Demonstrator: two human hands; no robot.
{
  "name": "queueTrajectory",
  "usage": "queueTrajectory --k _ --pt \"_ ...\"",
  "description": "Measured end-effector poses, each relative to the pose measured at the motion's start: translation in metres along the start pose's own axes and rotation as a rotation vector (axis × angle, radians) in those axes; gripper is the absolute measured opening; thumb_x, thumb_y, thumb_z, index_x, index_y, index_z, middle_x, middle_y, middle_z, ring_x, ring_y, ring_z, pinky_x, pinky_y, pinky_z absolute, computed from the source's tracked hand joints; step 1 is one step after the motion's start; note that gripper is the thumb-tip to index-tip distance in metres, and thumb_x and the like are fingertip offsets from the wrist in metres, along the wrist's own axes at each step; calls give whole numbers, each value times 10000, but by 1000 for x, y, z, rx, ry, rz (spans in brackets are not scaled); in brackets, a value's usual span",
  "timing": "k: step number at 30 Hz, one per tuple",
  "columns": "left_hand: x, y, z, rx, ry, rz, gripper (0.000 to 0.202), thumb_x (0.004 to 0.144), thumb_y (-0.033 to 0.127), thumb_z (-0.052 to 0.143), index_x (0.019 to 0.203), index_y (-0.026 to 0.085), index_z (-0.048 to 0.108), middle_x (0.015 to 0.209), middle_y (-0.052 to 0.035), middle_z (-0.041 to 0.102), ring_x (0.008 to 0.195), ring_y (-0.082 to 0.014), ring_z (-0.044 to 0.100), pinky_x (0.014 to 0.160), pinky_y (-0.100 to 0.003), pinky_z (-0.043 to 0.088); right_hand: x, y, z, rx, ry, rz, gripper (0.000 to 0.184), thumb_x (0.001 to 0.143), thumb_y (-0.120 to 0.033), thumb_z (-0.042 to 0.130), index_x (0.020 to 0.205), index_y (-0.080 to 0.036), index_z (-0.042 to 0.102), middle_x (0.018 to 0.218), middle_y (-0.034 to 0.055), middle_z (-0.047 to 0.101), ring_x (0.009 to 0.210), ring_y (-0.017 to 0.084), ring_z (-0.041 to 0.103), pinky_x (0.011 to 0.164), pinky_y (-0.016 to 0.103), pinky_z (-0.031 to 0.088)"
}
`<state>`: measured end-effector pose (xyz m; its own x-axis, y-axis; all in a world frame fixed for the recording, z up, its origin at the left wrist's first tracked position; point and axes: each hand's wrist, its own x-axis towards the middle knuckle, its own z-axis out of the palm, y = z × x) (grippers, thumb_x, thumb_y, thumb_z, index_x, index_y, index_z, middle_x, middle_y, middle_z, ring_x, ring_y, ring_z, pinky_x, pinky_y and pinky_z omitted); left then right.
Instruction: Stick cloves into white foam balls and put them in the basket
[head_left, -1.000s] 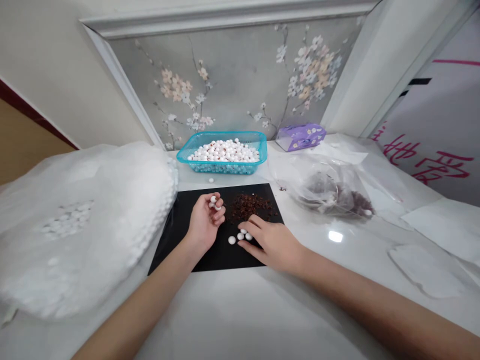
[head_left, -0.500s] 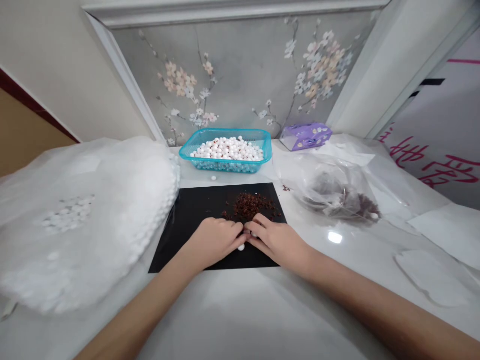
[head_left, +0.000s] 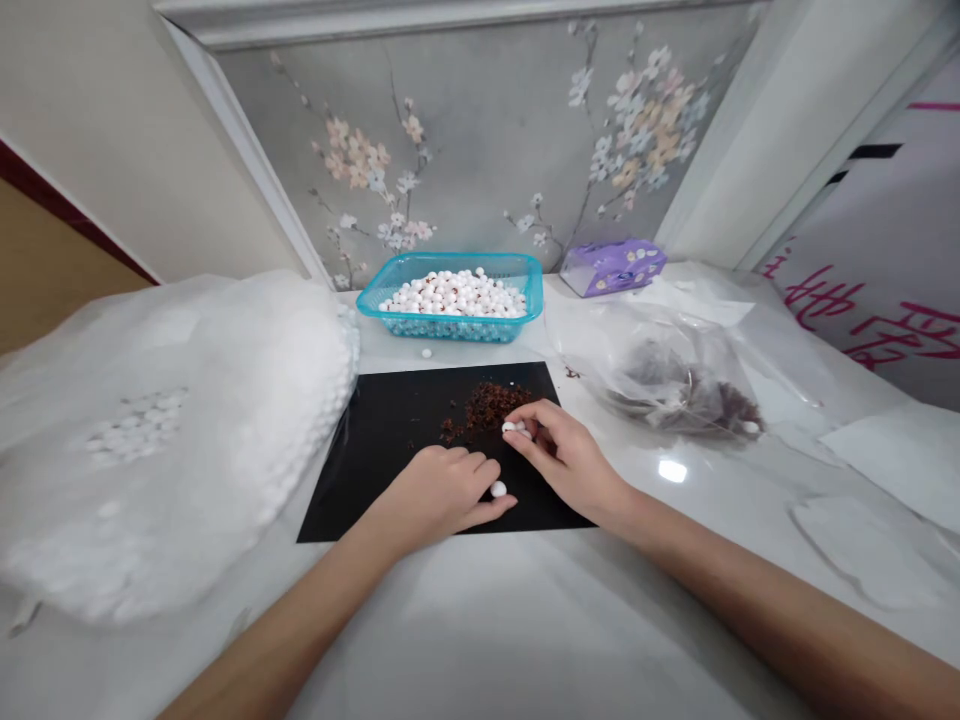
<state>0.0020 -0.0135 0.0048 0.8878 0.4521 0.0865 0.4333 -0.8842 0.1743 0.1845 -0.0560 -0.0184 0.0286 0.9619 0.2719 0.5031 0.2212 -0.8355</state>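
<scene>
background lettering: 她; right hand holds balls

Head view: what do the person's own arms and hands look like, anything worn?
The left hand and right hand are bare: no glove, ring or watch shows. The left forearm and right forearm show no sleeve.

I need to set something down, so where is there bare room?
Free: white table between the forearms, before the black mat; the mat's far left corner, beside the big white bag. Crowded: around the left hand, right hand and brown crumbs.
</scene>
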Motion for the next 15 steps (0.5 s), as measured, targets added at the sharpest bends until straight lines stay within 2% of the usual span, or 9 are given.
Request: queueTrajectory --k 2,4,7,9,12,15 --pt "2 -1 0 -221 19 -136 338 852 458 490 659 182 521 601 -4 532 558 -137 476 528 -246 251 0 2 1 36 24 31 188 884 -362 490 913 -194 570 796 7 532 625 108 493 559 240 431" --pt "5 0 -1 -533 101 -317 365 841 475 490 625 181 476 577 22 481 537 -115 432 526 -231 262 0 3 1 53 40 46 216 884 -382 484 928 -190 572 800 9 533 597 100 478 541 237 420" --pt "10 5 -5 -1154 261 -617 381 862 484 414 631 182 432 537 51 370 452 -82 315 450 -209 222 -2 1 1 53 55 23 214 886 -382 486 947 -194 566 812 11 527 565 90 447 528 233 408" --pt "13 9 -8 -1558 266 -752 348 869 460 393 663 183 437 510 73 309 393 -59 214 397 -194 157 -3 -1 0 44 56 -10 188 884 -365 497 947 -201 564 814 9 515 558 89 436 522 231 405" --pt "13 14 -9 -1929 202 -809 277 864 406 438 714 175 473 497 91 283 365 -35 171 366 -169 136 -6 -6 0 24 52 -68 146 883 -333 510 949 -212 559 820 10 511 597 99 461 528 228 409" --pt "13 17 -6 -2071 197 -853 233 855 357 477 731 160 498 519 85 328 370 -22 242 355 -148 180 -10 -12 -2 -12 40 -142 130 889 -309 510 972 -220 553 831 12 524 597 101 460 529 229 409"
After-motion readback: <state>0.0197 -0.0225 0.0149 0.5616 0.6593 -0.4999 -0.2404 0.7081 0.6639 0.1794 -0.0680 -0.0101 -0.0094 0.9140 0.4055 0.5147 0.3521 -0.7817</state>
